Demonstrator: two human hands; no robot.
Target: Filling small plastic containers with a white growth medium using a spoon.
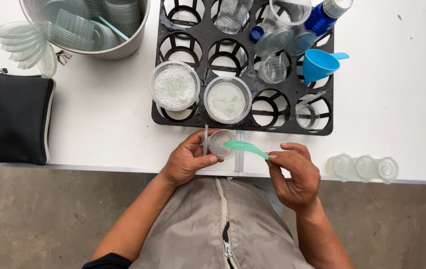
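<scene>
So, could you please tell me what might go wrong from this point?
The left hand holds the small clear cup tilted on its side at the table edge, so contents could spill or the cup drop to the floor. The right hand grips the green spoon only by its handle tip, so it may slip.

White table bears black rack, steel pot, black pouch, small cups.
</scene>
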